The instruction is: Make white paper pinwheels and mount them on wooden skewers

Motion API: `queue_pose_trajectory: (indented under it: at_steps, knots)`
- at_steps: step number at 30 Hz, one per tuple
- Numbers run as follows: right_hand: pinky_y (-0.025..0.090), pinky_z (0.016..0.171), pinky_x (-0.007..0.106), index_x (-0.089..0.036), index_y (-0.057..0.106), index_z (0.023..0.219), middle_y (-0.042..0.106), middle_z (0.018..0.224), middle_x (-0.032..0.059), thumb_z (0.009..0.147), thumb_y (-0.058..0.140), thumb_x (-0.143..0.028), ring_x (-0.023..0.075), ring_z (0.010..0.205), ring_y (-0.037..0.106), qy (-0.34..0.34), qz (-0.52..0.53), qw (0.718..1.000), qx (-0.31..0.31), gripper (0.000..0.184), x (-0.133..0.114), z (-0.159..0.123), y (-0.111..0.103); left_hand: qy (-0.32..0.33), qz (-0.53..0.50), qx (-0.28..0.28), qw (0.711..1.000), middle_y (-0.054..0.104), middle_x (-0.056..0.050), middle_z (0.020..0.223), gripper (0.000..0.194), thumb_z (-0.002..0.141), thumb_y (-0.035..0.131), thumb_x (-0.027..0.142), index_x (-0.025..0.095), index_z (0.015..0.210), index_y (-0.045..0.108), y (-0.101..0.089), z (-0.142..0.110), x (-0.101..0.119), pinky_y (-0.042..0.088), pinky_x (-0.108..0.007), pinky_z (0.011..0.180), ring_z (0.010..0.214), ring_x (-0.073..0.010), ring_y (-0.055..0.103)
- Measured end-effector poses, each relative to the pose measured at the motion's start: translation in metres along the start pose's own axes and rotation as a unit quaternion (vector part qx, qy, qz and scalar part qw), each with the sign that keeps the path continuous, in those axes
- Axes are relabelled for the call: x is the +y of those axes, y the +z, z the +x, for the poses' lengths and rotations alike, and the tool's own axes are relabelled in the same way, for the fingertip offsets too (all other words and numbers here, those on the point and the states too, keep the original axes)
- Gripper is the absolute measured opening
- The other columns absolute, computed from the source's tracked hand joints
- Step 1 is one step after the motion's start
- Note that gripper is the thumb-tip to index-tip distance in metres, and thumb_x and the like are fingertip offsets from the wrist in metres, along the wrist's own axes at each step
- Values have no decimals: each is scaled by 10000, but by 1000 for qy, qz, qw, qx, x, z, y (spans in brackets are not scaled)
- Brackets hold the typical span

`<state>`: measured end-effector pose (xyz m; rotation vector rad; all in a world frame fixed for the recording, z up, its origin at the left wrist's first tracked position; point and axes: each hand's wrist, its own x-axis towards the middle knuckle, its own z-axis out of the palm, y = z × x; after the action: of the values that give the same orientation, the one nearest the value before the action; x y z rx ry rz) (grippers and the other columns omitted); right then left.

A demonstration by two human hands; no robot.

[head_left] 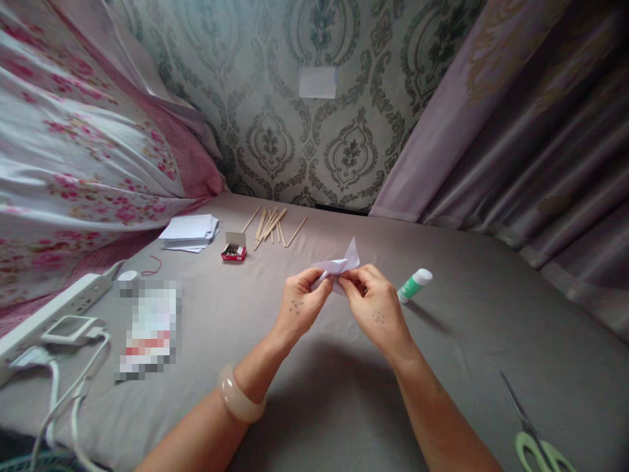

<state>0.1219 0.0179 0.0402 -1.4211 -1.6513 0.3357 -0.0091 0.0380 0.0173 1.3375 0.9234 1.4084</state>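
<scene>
Both hands meet in the middle of the view around a folded piece of white paper (337, 265), held just above the grey cloth. My left hand (303, 298) pinches its left side between thumb and fingers. On the other side, my right hand (376, 301) grips the paper near its centre, and one pointed corner sticks up between the hands. The fingertips partly hide the lower folds. Just right of my right hand, a glue stick (415, 285) with a green label and white cap stands upright.
Behind lie several wooden sticks (270, 226), a small open red box (234, 250) and a stack of white paper (189, 231). At left are a power strip (73, 305) with cables, a red string (153, 267) and a blurred packet (150, 331). Scissors (531, 432) lie front right.
</scene>
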Motion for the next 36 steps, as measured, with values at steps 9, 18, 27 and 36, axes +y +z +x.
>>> queue_pose_trajectory:
  at_steps: [9, 18, 27, 36]
  knots:
    - [438, 674, 295, -184, 675, 789, 617, 803, 35, 862, 580, -219, 169, 705, 581, -21, -35, 999, -2, 125, 1, 0, 1, 6, 32, 2, 999, 644, -4, 670, 143, 755, 636, 241, 125, 759, 719, -1, 0, -4, 411, -205, 599, 630, -120, 543]
    - [442, 701, 308, -188, 656, 797, 610, 826, 45, 881, 542, -222, 184, 751, 588, -39, -42, 998, -7, 145, 6, 0, 4, 35, 92, 4, 995, 708, -21, 767, 185, 791, 602, 241, 134, 849, 741, -1, -2, -5, 440, -209, 652, 699, -140, 600]
    - [465, 672, 295, -193, 665, 771, 620, 796, 38, 847, 559, -241, 166, 701, 589, 10, 30, 999, 17, 139, 8, 0, 11, 39, 137, 14, 990, 690, -14, 711, 192, 772, 576, 212, 128, 841, 735, 0, -3, -1, 440, -206, 626, 652, -132, 589]
    - [445, 730, 308, -206, 651, 784, 611, 845, 44, 886, 528, -251, 184, 785, 596, -54, -33, 997, -34, 166, 12, 3, 3, 42, 162, -1, 986, 641, -6, 655, 179, 763, 559, 209, 118, 790, 711, -1, -4, -2, 416, -204, 595, 617, -121, 550]
